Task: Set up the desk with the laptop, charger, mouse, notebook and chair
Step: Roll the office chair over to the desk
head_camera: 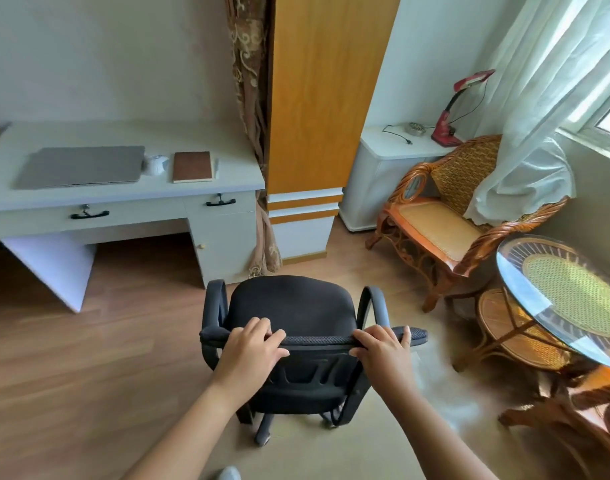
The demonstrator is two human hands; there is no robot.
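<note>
Right in front, both hands are clamped on the top edge of the black office chair (293, 306): left hand (251, 348) has its fingers curled over the backrest near the left corner, right hand (383, 348) does the same near the right corner. The chair sits on the wood floor (89, 358), seat facing away, well apart from the desk and off to the right of its knee gap. Further back on the left is the white desk (123, 199) with two black drawer handles. On top there's a closed grey laptop (82, 166), a white mouse (155, 164) just beside its right edge, then a brown notebook (193, 167) to the right of that. Can't make out a charger anywhere. Over on the right there's a wicker armchair (445, 216) and a glass-topped round table (570, 292).
</note>
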